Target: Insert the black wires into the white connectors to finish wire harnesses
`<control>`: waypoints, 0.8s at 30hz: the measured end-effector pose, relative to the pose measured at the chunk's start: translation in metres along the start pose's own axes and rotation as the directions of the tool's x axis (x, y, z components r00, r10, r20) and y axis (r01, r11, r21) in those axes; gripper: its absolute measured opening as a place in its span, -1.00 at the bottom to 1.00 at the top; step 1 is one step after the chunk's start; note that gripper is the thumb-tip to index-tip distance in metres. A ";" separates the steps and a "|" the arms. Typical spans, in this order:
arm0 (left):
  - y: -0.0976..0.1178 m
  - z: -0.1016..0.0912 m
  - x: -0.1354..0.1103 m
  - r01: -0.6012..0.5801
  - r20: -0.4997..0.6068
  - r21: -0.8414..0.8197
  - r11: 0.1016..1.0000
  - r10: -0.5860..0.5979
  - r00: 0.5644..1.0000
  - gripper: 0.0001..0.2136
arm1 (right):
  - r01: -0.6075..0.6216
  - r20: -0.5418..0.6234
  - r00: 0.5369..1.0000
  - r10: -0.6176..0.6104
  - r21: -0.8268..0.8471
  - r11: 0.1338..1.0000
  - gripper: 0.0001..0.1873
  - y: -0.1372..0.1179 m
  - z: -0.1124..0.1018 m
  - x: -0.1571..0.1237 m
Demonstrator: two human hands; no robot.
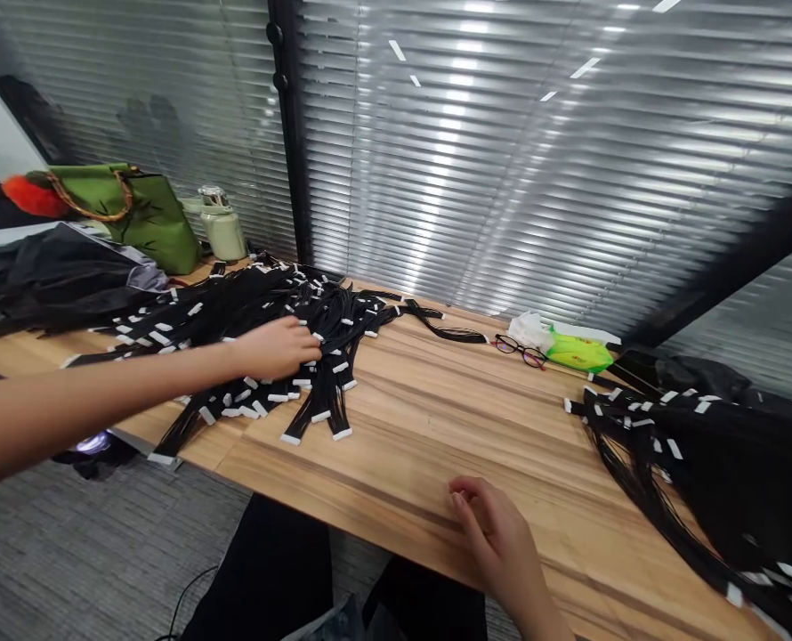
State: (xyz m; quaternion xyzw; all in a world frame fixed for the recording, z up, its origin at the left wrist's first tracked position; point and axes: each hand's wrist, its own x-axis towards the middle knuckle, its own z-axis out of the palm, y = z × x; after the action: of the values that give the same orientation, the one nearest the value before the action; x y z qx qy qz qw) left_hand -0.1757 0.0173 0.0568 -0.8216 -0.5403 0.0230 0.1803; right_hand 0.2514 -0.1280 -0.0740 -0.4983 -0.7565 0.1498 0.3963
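My left hand (281, 346) reaches into a heap of flat black cables (236, 307) with white end connectors on the left of the table. Its fingers are bent and close together at a cable in the heap; their tips are partly hidden. Several cable ends (326, 392) fan out below this hand toward the table's front edge. My right hand (499, 534) is at the front of the table, fingers loosely curled, thumb a little apart, with nothing visible in it. Another pile of black cables (736, 472) with white connectors lies on the right.
Along the back of the wooden table (423, 427) lie eyeglasses (520, 351), a green tissue pack (579, 351) and one stray cable (446, 331). A green handbag (159, 223), a pale jar (223, 233) and dark fabric (55, 276) occupy the far left. Window blinds rise behind.
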 end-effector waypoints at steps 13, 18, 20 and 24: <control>0.012 -0.019 -0.007 0.358 0.235 -0.155 0.921 -0.318 0.918 -0.65 | -0.188 -0.055 0.980 0.193 0.087 0.978 -0.62 -0.013 -0.018 -0.027; -0.008 -0.115 0.002 0.404 -0.200 -0.148 0.903 -0.427 0.882 -0.60 | -0.132 -0.066 0.989 0.135 0.043 0.990 -0.69 -0.005 -0.018 -0.025; -0.006 -0.141 0.003 0.377 -0.256 -0.170 0.910 -0.411 0.875 -0.56 | -0.047 -0.116 0.992 0.045 -0.009 0.999 -0.75 -0.004 -0.018 -0.018; 0.027 -0.148 0.000 0.224 -0.174 -0.318 0.921 -0.290 0.941 -0.56 | 0.106 -0.245 0.960 -0.137 -0.138 0.985 -0.23 -0.008 -0.016 0.013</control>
State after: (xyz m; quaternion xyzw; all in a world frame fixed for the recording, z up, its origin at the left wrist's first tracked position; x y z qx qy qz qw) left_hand -0.1173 -0.0325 0.1867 -0.7582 -0.6183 -0.1716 0.1158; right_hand 0.2558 -0.1229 -0.0530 -0.4893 -0.7367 0.0133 0.4666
